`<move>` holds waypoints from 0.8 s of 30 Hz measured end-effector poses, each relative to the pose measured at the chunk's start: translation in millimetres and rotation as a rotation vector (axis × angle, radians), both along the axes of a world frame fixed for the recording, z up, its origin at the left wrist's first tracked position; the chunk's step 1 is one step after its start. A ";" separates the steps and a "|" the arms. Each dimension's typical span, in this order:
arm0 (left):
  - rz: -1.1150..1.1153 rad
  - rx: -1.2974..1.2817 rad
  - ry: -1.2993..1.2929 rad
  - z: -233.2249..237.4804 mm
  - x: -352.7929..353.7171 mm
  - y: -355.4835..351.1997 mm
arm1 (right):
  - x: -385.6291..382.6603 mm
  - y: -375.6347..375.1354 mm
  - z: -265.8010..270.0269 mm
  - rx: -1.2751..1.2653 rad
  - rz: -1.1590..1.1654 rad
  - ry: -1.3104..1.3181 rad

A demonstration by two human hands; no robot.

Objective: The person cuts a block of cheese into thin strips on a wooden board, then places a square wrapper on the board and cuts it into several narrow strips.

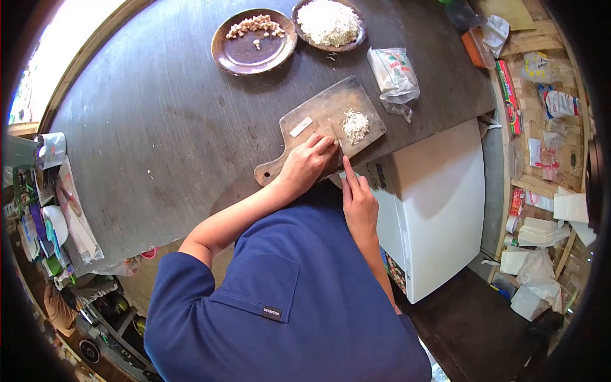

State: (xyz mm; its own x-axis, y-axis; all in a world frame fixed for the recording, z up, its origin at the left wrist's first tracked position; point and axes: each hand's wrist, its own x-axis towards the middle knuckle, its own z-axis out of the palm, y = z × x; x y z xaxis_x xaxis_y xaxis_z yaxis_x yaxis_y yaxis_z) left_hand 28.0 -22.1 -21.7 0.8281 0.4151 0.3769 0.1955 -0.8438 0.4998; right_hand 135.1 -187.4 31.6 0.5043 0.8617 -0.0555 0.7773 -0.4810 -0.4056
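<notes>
So the left hand (310, 162) is down on the wooden chopping board (315, 108), fingers curled in with the tips right by the knife (340, 145). Can't really tell if they're clamped on a piece, since whatever's under them is hidden. The right hand (359, 200) is wrapped round the knife handle, index finger stretched along the top toward the blade. Most of the handle is covered by the hand, and the blade is so thin from up here it's hard to make out.

On the board, just beyond the blade on the right, there's a little pile of chopped white bits (356, 127). Over on the left half a flat pale slab (300, 127) lies by itself, near the left hand but not touching it. The board sits at an angle near the edge of the dark table (146, 121), its holed handle pointing down toward the person's left.

Further back are two dishes side by side: a brown plate (254, 58) with small pinkish-brown pieces (258, 27) mostly along its far side, and another dish (363, 37) heaped with white shreds (328, 23). A crumpled plastic bag (393, 71) with printing on it lies just right of the board.
</notes>
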 end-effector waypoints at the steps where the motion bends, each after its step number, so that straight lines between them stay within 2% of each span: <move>1: 0.014 -0.008 0.025 0.6 0.1 1.3 | -0.7 -1.7 3.3 0.007 -0.003 -0.002; 6: 0.022 -0.008 -0.059 -1.5 0.0 2.5 | -5.6 -28.0 8.1 -0.010 0.001 0.043; 13: 0.014 0.005 -0.056 -0.5 -0.4 0.2 | 1.1 -1.0 3.5 0.022 0.021 0.035; 19: 0.023 -0.012 -0.086 -2.2 0.4 3.0 | -7.5 -30.4 5.5 0.004 -0.007 0.060; 24: 0.032 -0.020 -0.017 0.7 -0.3 2.2 | -2.3 -3.4 -2.1 0.020 -0.016 0.039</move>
State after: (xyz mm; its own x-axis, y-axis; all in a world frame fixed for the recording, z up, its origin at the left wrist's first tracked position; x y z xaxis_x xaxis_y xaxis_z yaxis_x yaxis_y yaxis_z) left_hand 27.7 -19.9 -21.1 0.8078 0.4492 0.3817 0.2140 -0.8268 0.5202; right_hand 132.8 -190.8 29.6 0.5159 0.8546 -0.0589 0.7527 -0.4851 -0.4452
